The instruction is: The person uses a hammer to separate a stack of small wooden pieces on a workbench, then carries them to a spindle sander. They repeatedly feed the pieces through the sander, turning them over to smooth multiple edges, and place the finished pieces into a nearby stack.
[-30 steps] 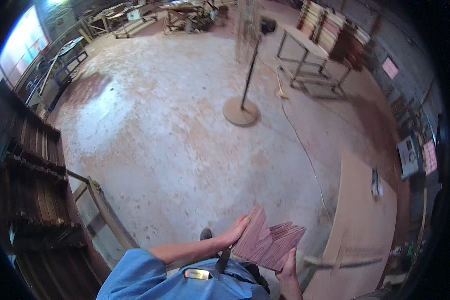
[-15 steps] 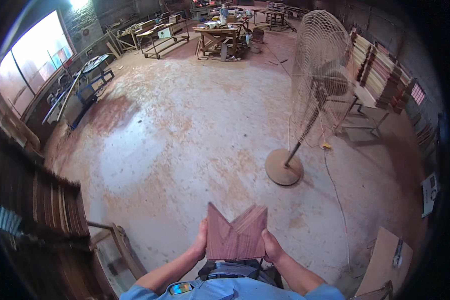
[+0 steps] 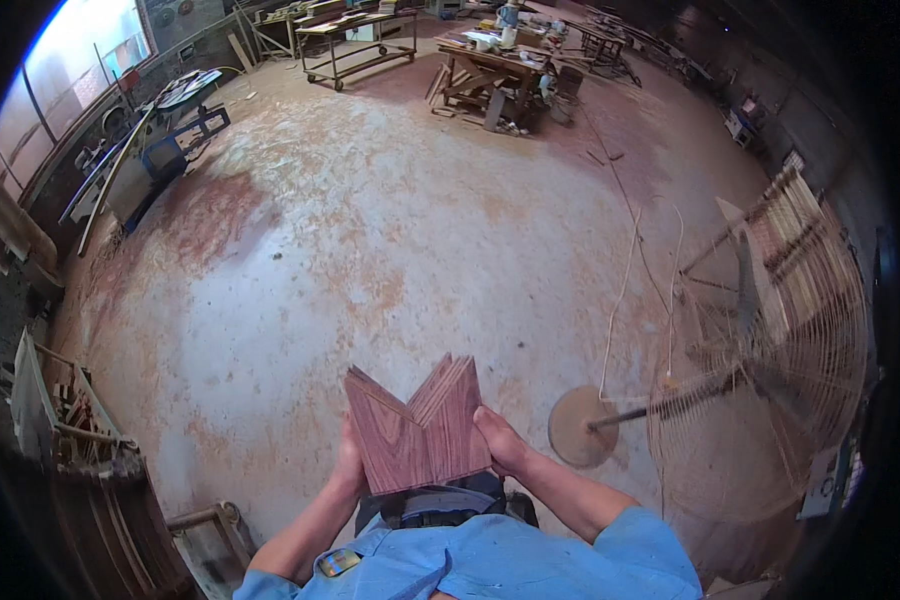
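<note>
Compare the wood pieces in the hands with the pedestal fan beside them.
The wood pieces are reddish brown, flat and solid; the pedestal fan is pale, with an open wire cage. The wood pieces are held off the floor between the left hand and right hand; the fan stands on a round base, untouched.

Smooth reddish wood boards [image 3: 417,430]
</note>
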`<state>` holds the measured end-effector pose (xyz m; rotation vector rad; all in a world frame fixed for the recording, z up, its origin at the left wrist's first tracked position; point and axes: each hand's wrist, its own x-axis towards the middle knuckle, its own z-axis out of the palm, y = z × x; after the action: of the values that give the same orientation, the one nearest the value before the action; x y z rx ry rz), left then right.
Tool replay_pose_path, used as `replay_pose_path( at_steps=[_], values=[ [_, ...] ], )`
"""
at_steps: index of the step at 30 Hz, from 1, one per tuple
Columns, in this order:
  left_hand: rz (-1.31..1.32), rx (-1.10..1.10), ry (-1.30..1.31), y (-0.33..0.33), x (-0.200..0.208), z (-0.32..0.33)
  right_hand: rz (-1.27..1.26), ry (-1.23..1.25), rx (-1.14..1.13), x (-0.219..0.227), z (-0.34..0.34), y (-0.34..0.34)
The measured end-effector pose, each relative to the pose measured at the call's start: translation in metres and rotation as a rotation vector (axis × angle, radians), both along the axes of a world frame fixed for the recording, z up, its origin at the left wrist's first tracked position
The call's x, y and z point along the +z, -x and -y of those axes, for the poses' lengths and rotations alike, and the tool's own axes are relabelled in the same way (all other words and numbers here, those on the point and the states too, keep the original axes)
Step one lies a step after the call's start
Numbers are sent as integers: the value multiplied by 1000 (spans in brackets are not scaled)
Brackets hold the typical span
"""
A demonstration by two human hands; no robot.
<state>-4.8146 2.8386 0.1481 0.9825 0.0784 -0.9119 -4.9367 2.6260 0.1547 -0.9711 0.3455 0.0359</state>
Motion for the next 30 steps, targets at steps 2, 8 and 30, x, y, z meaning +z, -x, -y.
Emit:
replay_pose_path(
  at_steps=[2, 8, 30],
  values=[
    [-56, -10, -20, -74, -3, 31, -13, -38, -21, -5, 30, -65],
    [-41, -37, -49, -291, -10, 153, 18, -68, -32, 2, 144, -274],
    [-48, 22, -2, -1083, 15, 559, 105, 68, 34, 37, 562, -1077]
  ],
)
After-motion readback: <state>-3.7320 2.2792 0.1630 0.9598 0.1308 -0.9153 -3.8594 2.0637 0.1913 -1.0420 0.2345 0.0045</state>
